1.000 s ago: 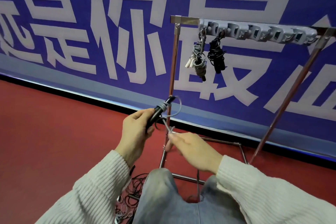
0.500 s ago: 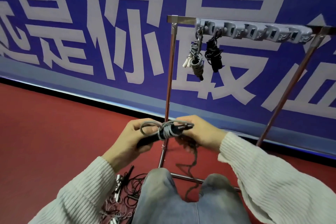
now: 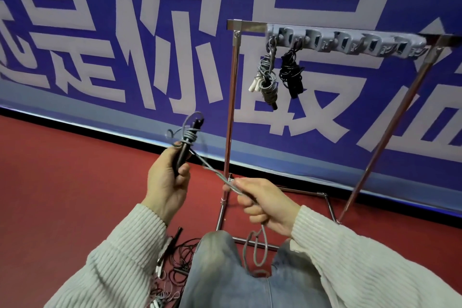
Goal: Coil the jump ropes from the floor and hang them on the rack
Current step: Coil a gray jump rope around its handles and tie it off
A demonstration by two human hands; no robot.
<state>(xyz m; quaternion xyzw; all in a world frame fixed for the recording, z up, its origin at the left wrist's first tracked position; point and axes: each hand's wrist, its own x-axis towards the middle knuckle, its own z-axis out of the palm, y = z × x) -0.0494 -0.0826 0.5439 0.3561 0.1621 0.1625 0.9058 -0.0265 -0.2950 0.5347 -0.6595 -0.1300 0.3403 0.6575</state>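
We face a blue banner (image 3: pixel 105 62) with large white characters, running along the far edge of the red floor (image 3: pixel 62 195). The metal rack (image 3: pixel 231 107) stands before it; under its top bar a grey hook strip (image 3: pixel 345 41) carries two coiled ropes – a grey bundle (image 3: pixel 267 80) and a black bundle (image 3: pixel 291 74) – near the left end. Our left hand (image 3: pixel 167 182) grips the black handles, fingers curled round them, the grey jump rope (image 3: pixel 215 170) wound around their upper end. Our right hand (image 3: pixel 265 204) pinches the taut strand, whose slack hangs between our knees. Loose ropes (image 3: pixel 172 265) lie tangled on the floor by our left knee.
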